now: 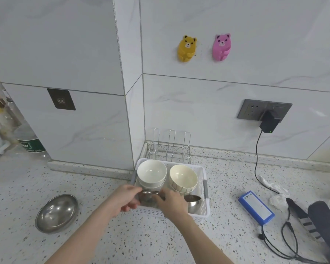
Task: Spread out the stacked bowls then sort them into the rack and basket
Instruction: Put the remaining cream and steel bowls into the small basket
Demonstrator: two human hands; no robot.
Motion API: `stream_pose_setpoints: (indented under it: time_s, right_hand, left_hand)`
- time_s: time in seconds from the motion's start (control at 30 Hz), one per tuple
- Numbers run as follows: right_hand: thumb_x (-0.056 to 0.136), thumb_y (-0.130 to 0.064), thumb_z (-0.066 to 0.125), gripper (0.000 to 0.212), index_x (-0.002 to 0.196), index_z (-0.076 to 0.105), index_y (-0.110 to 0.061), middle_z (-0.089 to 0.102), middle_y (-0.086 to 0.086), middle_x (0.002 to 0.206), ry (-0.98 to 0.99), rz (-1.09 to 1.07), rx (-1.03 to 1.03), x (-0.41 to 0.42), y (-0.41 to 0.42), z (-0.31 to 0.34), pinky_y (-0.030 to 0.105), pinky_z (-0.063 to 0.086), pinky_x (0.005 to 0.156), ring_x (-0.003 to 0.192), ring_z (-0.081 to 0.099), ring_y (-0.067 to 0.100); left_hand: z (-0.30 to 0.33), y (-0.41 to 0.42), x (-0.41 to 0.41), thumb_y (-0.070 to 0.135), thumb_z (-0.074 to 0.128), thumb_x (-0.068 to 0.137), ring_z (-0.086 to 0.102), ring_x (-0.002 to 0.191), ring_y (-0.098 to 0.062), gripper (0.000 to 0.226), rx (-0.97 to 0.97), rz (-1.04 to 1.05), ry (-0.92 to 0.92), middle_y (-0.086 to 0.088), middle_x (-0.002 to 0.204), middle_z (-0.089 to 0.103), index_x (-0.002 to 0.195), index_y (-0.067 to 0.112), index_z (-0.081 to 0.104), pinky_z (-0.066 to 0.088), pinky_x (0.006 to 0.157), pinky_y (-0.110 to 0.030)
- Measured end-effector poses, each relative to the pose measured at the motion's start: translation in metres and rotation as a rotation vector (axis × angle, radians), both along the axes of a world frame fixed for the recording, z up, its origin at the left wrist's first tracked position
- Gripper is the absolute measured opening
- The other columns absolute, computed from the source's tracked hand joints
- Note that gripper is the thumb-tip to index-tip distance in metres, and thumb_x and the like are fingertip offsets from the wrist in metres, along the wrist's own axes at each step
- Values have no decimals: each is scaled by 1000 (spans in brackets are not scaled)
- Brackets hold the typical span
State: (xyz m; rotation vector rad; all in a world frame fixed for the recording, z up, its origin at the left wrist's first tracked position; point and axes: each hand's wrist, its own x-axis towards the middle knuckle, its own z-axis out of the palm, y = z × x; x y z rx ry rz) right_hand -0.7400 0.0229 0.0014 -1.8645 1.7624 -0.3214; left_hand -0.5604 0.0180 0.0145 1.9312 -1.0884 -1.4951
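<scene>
A white perforated basket (203, 206) sits on the speckled counter below a wire rack (170, 149). Inside it stand two stacked white bowls (151, 171) at the back left and stacked cream ribbed bowls (183, 178) at the back right. A small steel bowl (193, 203) lies at the front right. My left hand (124, 197) and my right hand (171, 201) both grip another small steel bowl (148, 198) over the basket's front left. A larger steel bowl (57, 212) rests alone on the counter to the left.
A blue battery pack (256, 207) with black cables, crumpled tissue (276, 199) and a dark striped strap (305, 220) lie at the right. A charger (270, 122) hangs from the wall socket. A bottle (30, 141) stands at the far left behind the wall corner.
</scene>
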Motion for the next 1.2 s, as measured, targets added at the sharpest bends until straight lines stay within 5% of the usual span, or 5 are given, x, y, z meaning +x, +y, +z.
stream_pose_setpoints:
  time_s: [0.27, 0.63, 0.83, 1.1, 1.2]
  right_hand:
    - [93, -24, 39, 31, 109, 65, -31, 72, 1, 91, 15, 79, 28, 4, 11, 5, 34, 57, 73, 80, 71, 24]
    - [95, -21, 46, 42, 136, 43, -24, 48, -6, 138, -70, 3, -141, 56, 45, 11, 37, 52, 80, 110, 58, 19]
    - [95, -26, 47, 48, 142, 38, -26, 52, -8, 136, -126, 105, 74, 120, 61, -4, 30, 48, 88, 117, 54, 13]
    - [93, -26, 46, 57, 146, 28, -28, 52, 6, 135, -181, 107, 382, 206, 75, -24, 40, 52, 94, 103, 61, 24]
    - [92, -24, 45, 59, 148, 26, -29, 51, 10, 137, -207, 81, 407, 223, 76, -29, 39, 55, 89, 82, 62, 20]
  left_hand:
    - [2, 14, 8, 16, 55, 98, 61, 50, -13, 15, -52, 78, 82, -14, 102, 68, 113, 15, 57, 39, 38, -20]
    - [-5, 55, 90, 15, 57, 95, 46, 51, -12, 21, -240, 411, 71, -10, 95, 66, 116, 17, 55, 32, 38, -19]
    - [-35, 94, 173, 26, 60, 93, 61, 92, -26, 42, -192, 493, -364, -10, 109, 61, 129, 6, 49, 50, 75, -40]
    - [-60, 109, 235, 37, 62, 93, 57, 103, -35, 75, 38, 442, -266, -23, 145, 38, 150, 21, 18, 50, 80, -44]
    - [-61, 105, 241, 22, 56, 96, 67, 88, -26, 64, 53, 405, -92, -17, 117, 62, 150, 19, 22, 51, 54, -31]
